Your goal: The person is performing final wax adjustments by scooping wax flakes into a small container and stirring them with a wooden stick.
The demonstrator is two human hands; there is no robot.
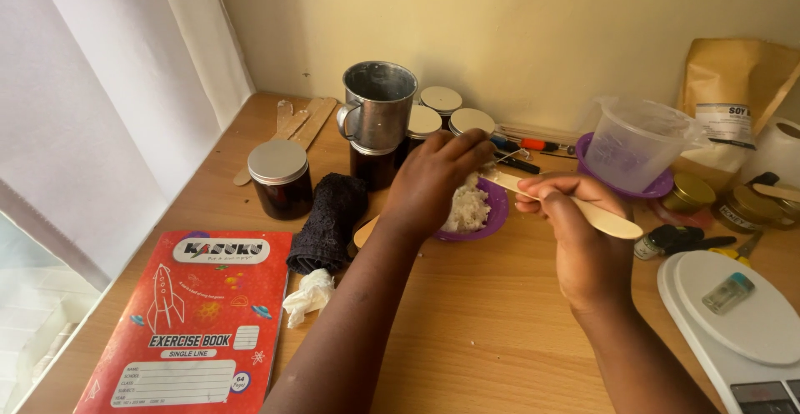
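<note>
A small purple bowl (pixel 495 212) of white flaky wax (pixel 468 208) sits mid-table. My left hand (pixel 435 182) reaches over the bowl, fingertips at its far rim, touching the flakes. My right hand (pixel 581 243) grips a flat wooden stick (pixel 583 212) whose tip points into the bowl. A metal mug (pixel 379 104) stands on a dark jar behind the bowl.
A red exercise book (pixel 196 322) lies at the front left. A lidded dark jar (pixel 281 178), a black cloth (pixel 329 222), crumpled tissue (pixel 310 295), lidded tins (pixel 442 110), a clear plastic jug (pixel 635 141), a brown bag (pixel 733 89) and a white scale (pixel 733 318) surround the bowl.
</note>
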